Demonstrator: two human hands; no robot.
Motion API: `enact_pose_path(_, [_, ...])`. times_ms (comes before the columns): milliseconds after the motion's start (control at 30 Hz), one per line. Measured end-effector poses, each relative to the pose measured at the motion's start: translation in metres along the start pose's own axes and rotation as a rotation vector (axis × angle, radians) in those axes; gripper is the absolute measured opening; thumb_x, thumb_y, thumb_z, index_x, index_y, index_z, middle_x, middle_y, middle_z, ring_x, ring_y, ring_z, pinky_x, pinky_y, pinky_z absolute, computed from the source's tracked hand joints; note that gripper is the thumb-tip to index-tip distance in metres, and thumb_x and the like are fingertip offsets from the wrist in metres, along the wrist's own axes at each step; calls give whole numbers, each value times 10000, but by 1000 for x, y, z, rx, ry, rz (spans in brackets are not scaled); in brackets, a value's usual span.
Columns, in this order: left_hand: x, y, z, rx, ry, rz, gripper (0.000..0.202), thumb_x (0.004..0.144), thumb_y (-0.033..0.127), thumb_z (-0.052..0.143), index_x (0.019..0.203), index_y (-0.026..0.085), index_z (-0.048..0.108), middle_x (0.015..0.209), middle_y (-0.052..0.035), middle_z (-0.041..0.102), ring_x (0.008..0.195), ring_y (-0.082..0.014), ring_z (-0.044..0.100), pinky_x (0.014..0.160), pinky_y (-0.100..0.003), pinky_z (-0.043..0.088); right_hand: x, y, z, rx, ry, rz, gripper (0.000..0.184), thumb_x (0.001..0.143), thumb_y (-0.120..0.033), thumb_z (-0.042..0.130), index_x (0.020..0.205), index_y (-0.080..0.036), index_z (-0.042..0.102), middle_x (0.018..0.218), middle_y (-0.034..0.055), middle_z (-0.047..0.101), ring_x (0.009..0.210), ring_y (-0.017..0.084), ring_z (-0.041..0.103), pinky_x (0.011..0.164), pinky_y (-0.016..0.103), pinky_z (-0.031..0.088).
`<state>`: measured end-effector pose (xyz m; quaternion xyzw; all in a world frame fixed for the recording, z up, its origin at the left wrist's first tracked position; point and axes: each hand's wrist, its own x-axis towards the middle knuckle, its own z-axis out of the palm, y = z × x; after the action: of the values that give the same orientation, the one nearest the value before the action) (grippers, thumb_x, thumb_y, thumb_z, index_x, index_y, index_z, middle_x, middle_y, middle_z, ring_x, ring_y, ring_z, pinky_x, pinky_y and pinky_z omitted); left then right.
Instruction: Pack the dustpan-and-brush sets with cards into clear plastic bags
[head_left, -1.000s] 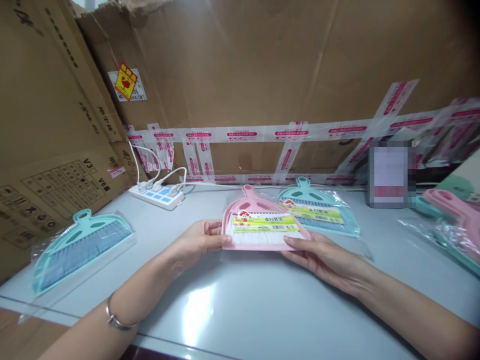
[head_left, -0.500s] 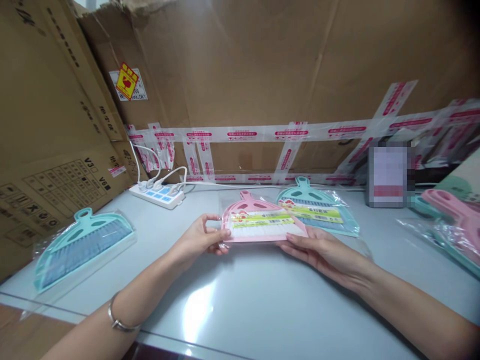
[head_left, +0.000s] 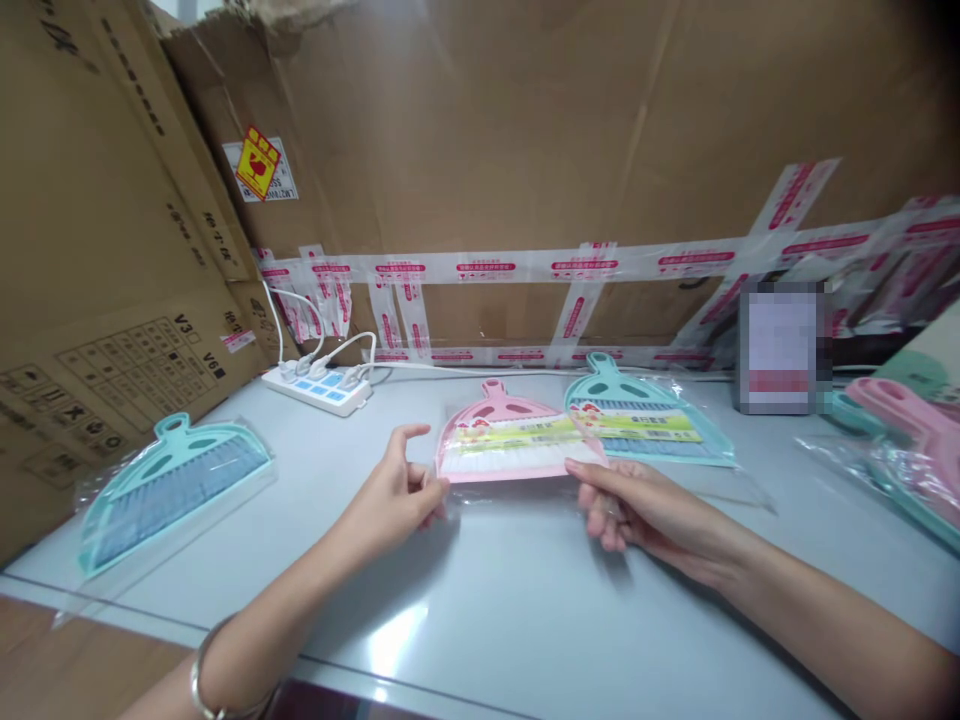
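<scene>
2 hands (head_left: 649,505) at the wrapped pink dustpan set (head_left: 517,440)

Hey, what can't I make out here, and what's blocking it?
In the head view:
Fine print on the label of the pink dustpan: too small and blurred.
Green dustpan behind it: lower left part covered by the pink dustpan.
Left hand: contact with the pink dustpan too blurred to confirm.
Upright object at right: masked by pixel blocks.
Pink piece at far right: cut off by the right edge.
</scene>
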<state>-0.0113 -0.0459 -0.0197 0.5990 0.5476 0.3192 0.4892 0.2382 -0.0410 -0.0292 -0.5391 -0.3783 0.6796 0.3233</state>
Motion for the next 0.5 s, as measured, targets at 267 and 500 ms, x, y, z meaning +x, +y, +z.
enact_pose_path(267, [-57,-21,-19,244,-170,81,246,865,391,505,998,193,567,784,-9,596,714,-123,571,657,-233,468,-32,22,-4,133,-105,142,231,793,-329,668,727,-109,654,563,45,657,448,81,601,435,129,475])
enact_pose_path(500, [-64,-43,-9,724,104,613,316,786,229,624,1092,234,546,1102,-96,559,970,-200,584,771,-311,521,-61,33,4,140,-70,185,305,732,-406,711,699,-107,655,553,50,646,436,76,574,444,139,471])
